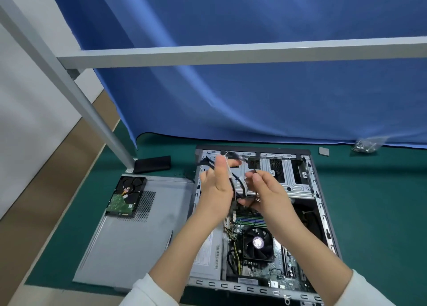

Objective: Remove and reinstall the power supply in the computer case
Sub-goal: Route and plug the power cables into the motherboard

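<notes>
Cables (238,185) in both hands, lifted above the open computer case (323,213) — a black bundle with pale connectors, blurred by motion. Left hand (216,185) has the bundle against its palm, thumb up, fingers only partly curled; whether it truly grips cannot be told. Right hand (268,190) pinches a thin lead between thumb and forefinger.

Power supply (209,252) sits in the case's near-left corner, a grey metal box with a label on top, just beside the motherboard and the CPU fan (258,244).

Handling, as judged: the box looks rigid and fairly heavy, smooth-sided, so likely slippery — best taken by its two long sides with both hands, not by the wires. The leads are soft and springy; pull on the plug bodies, never the wire. Nearby board parts look fragile.

Side panel (138,231) lies flat left of the case, a hard drive (126,196) resting on it.
</notes>
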Action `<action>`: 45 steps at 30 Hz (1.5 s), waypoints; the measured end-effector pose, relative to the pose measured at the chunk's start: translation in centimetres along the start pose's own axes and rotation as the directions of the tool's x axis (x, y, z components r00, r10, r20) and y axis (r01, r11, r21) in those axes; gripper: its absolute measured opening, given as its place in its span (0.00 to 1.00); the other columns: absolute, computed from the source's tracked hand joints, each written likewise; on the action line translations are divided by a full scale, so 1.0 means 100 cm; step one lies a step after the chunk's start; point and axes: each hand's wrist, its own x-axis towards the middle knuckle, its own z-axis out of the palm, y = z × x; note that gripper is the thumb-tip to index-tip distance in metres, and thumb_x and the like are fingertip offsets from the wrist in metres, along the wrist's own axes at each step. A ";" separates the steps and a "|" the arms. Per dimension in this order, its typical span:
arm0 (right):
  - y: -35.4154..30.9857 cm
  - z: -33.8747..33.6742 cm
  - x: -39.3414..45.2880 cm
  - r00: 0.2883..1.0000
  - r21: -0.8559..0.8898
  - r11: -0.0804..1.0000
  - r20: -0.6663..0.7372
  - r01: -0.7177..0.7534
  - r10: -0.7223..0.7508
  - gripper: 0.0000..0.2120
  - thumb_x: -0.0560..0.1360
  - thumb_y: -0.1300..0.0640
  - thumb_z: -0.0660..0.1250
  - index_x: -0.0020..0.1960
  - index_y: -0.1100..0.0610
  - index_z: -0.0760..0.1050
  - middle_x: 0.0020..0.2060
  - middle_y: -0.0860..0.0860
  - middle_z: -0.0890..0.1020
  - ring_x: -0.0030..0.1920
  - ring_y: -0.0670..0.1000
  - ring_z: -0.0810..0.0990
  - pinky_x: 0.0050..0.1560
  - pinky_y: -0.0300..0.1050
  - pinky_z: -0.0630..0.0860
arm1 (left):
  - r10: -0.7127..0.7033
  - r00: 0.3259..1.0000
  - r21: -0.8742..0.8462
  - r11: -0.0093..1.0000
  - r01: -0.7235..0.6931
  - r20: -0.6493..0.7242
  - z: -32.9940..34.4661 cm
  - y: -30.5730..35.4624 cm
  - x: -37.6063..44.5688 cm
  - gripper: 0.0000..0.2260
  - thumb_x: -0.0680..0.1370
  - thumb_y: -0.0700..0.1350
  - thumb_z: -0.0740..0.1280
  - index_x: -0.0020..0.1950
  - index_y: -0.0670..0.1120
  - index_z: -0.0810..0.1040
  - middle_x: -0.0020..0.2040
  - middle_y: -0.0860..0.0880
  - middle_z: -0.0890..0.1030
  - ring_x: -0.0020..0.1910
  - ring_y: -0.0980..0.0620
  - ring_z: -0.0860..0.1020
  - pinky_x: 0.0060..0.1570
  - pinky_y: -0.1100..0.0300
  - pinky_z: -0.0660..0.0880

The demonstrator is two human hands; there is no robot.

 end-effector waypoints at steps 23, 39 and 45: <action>0.022 -0.026 -0.003 0.968 0.054 0.994 -0.225 -0.099 0.109 0.09 0.82 0.59 0.56 0.48 0.58 0.73 0.36 0.51 0.78 0.40 0.49 0.80 0.44 0.46 0.81 | -0.348 0.911 0.889 0.456 -0.040 0.220 -0.072 -0.176 0.051 0.15 0.77 0.34 0.56 0.63 0.42 0.70 0.59 0.42 0.70 0.60 0.44 0.71 0.61 0.52 0.71; 0.027 -0.050 -0.028 0.979 0.486 0.864 -0.074 -0.130 0.189 0.03 0.77 0.63 0.63 0.50 0.62 0.75 0.40 0.53 0.80 0.48 0.54 0.81 0.57 0.51 0.78 | 0.065 0.991 0.308 0.946 -0.097 0.114 0.014 -0.084 -0.025 0.09 0.80 0.48 0.61 0.61 0.53 0.71 0.56 0.57 0.73 0.53 0.63 0.71 0.60 0.60 0.72; 0.037 -0.071 -0.036 0.988 0.515 0.855 -0.095 -0.059 0.125 0.05 0.72 0.60 0.65 0.47 0.61 0.74 0.40 0.54 0.82 0.50 0.52 0.81 0.56 0.45 0.79 | -0.470 0.681 -0.487 0.478 0.731 0.562 0.079 -0.061 -0.050 0.13 0.82 0.48 0.60 0.63 0.43 0.72 0.62 0.41 0.78 0.56 0.46 0.79 0.60 0.52 0.74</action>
